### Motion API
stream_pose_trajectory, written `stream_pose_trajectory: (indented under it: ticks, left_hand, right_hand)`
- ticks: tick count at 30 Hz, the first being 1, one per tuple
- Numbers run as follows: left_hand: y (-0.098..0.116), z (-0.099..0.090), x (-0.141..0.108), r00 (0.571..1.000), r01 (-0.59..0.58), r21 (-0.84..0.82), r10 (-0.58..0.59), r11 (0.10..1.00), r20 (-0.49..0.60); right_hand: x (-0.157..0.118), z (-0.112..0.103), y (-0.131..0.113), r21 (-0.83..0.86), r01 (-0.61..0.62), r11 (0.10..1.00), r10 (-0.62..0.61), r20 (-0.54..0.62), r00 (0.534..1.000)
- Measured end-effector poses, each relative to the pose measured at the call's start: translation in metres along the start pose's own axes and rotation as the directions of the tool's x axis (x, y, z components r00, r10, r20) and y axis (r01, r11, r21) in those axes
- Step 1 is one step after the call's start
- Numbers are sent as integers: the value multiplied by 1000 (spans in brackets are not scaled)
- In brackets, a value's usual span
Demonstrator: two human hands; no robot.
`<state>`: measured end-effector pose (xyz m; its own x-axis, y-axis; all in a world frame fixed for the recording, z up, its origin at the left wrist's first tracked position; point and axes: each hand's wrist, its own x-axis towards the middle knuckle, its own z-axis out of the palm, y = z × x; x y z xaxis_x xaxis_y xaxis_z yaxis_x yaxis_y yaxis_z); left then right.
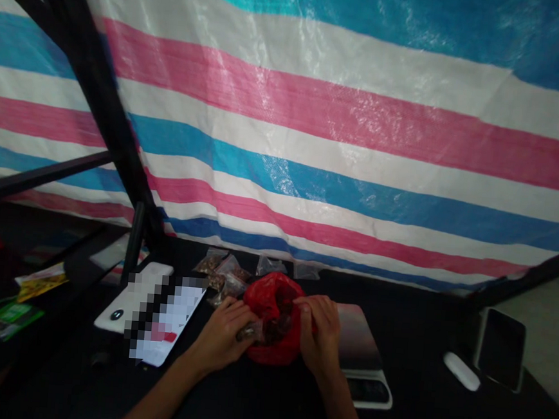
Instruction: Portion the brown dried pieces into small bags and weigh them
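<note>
A red plastic bag [278,354] sits on the black table with its mouth gaping, and dark contents that I cannot make out show inside. My left hand [224,331] is closed on a small clear zip bag [250,331] with brownish bits in it, held at the left side of the red bag's mouth. My right hand [321,332] is at the right rim of the red bag, thumb and fingers pinched together on its edge. Just behind my left hand lie several filled small zip bags [223,273], their contents brown and grainy.
Flat clear bags [271,266] lie at the back by the striped sheet [316,109]. A kitchen scale [358,345] is right of my right hand. Further right are a white oblong case [461,371] and a phone [501,349]. White boxes [132,295] lie left, near a black frame post [108,105].
</note>
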<state>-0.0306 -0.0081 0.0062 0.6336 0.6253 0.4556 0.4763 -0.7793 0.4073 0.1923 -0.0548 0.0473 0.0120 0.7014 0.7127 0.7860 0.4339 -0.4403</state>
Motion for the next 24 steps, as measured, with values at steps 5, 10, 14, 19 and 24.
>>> stream_pose_trajectory:
  ticks: [5,10,14,19,24]
  left_hand:
    - [3,-3,1,998,54,47,-53,997,-22]
    - [11,-9,0,995,79,27,-81,996,58]
    - [10,-9,3,995,52,17,-53,999,83]
    - [6,-5,3,999,-15,8,15,1000,40]
    - [5,-3,0,1000,4,59,-3,998,-21]
  right_hand:
    - [0,5,-5,23,17,1000,-17,2,1000]
    - [0,6,-9,39,27,999,-27,15,1000]
    - [1,6,-8,21,9,1000,-9,12,1000]
    - [2,6,-6,-7,-6,1000,6,22,1000]
    - [1,8,-7,-12,3,1000,-2,36,999]
